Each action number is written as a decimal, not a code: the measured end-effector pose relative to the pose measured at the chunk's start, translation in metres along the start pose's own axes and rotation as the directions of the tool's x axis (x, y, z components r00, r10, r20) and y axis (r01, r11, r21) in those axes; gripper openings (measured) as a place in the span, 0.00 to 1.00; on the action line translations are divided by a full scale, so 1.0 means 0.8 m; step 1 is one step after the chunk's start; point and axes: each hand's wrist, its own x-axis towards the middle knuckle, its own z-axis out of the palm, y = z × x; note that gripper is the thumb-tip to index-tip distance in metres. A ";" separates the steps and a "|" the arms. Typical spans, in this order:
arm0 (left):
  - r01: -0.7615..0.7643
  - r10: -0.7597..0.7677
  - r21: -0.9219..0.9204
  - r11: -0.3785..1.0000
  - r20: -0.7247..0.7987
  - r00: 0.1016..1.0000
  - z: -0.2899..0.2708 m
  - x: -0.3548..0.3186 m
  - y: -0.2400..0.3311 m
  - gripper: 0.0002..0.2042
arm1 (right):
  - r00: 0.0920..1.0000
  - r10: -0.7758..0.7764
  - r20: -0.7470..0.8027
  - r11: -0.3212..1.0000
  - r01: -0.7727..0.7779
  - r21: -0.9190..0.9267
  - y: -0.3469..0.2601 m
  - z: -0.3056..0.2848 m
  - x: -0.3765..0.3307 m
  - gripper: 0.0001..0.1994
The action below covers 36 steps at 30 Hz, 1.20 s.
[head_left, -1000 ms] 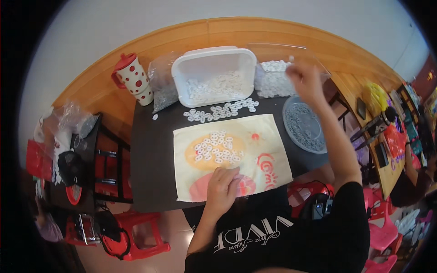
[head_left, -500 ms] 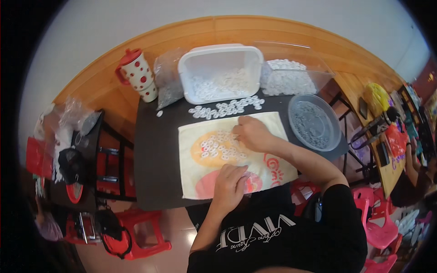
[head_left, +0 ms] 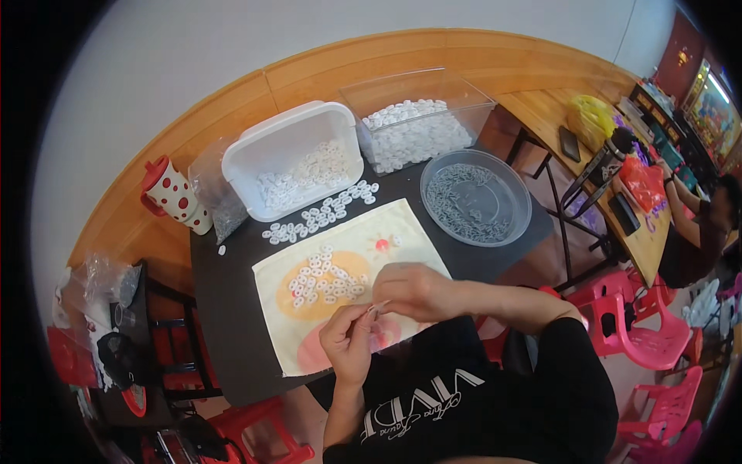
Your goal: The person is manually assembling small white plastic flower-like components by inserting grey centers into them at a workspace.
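Left hand (head_left: 347, 340) pinching one small piece (head_left: 374, 312), kind unclear, above one cloth (head_left: 408, 224); right hand (head_left: 417, 292) meets it at 2 o'clock, grip cannot be told. From the piece: white oval pieces (head_left: 316, 272), dozens, 10 o'clock; one white bin (head_left: 282, 145), 11; one round tub (head_left: 468, 196), 1.

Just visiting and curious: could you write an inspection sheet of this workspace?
Surface: dark table, pale printed cloth on it.
Job's things: white pieces on the cloth; more in a white tub and a clear box; small grey bits in a round tub.
Clutter: spotted cup, plastic bag.
Hands: left hand and right hand close together over the cloth; anything held is too small to identify.
Cables: nothing seen.
Surroundings: wooden table, pink chairs and another person to the right.
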 end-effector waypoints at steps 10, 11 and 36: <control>-0.035 0.056 0.249 0.968 -0.081 0.995 0.007 -0.003 0.005 0.05 | 0.926 0.367 -0.088 0.702 -0.338 -0.626 0.165 -0.178 -0.103 0.05; -0.068 0.091 0.388 0.919 -0.040 0.995 0.007 -0.003 0.011 0.05 | 0.928 0.370 -0.046 0.727 -0.320 -0.607 0.174 -0.175 -0.103 0.04; -0.179 0.106 0.927 0.330 0.153 0.983 0.035 0.058 -0.001 0.06 | 0.912 0.410 0.000 0.670 -0.301 -0.678 0.184 -0.168 -0.099 0.05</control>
